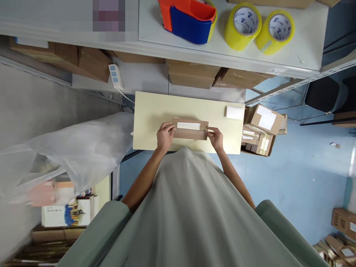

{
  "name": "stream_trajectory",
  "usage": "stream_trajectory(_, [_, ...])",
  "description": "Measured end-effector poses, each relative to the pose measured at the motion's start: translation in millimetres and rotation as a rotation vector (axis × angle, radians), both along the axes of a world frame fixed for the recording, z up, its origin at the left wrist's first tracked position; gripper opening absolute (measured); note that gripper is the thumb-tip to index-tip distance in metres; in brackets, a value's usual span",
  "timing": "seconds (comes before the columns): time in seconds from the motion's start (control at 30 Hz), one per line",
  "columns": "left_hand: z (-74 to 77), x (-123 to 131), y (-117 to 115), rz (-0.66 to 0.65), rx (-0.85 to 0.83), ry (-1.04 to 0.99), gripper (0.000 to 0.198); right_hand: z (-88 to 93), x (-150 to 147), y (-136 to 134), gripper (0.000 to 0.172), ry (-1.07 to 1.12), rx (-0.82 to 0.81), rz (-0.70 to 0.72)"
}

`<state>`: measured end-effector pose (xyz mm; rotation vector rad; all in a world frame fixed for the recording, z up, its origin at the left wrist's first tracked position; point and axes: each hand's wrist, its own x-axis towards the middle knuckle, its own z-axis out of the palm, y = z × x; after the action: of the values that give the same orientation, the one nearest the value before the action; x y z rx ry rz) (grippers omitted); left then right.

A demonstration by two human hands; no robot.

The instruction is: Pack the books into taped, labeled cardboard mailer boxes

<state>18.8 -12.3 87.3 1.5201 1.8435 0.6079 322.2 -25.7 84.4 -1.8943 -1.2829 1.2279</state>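
Observation:
A small brown cardboard box [190,134] lies on the pale yellow table [155,107], close to its near edge. Along its top runs a white strip [188,126], perhaps a label. At the box's left end, my left hand [166,136] grips it with the fingers pressed together. My right hand [215,138] pinches the opposite end, where some shiny tape seems to show. What the fingertips cover at both ends is hidden.
A white block-shaped item [234,112] sits at the table's right. Yellow tape rolls [241,40] and an orange-and-blue tape dispenser [190,24] stand on the shelf above. Taped boxes [264,120] are piled right; a plastic bag [102,144] hangs left. A power strip [115,76] lies behind.

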Motion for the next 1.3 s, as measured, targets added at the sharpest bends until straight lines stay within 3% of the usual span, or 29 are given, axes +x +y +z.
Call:
stream_trajectory(0.27, [0.8, -5.6, 16.0, -0.019, -0.046, -0.009, 0.019, -10.5, -0.9, 11.5, 0.03, 0.005, -0.061, -0.071])
stream_trajectory(0.6, [-10.9, -11.4, 20.8, 0.019, -0.054, -0.088, 0.016, -12.7, -0.9, 13.3, 0.029, -0.02, 0.003, -0.034])
stream_trajectory(0.83, [-14.5, -9.5, 18.9, 0.013, -0.049, -0.11, 0.016, 4.6, -14.1, 15.6, 0.018, -0.131, 0.076, -0.025])
stream_trajectory(0.93, [-8.6, -12.6, 24.0, -0.065, 0.003, -0.087, 0.016, 24.5, -23.6, 27.1, 0.012, -0.241, 0.141, 0.027])
stream_trajectory(1.03, [10.2, -17.4, 40.9, -0.134, 0.127, -0.092, 0.013, 60.7, -36.9, 55.7, 0.018, -0.393, 0.303, 0.175])
stream_trajectory(1.13, [45.5, -19.5, 71.6, -0.145, 0.251, -0.163, 0.015, 113.7, -54.5, 104.7, 0.027, -0.508, 0.543, 0.26])
stream_trajectory(1.23, [91.2, -16.9, 108.3, -0.163, 0.342, -0.301, 0.018, 168.3, -76.4, 166.6, 0.031, -0.622, 0.719, 0.303])
stream_trajectory(1.3, [122.3, -14.2, 129.0, -0.154, 0.429, -0.361, 0.016, 195.4, -92.6, 208.1, 0.037, -0.71, 0.776, 0.314])
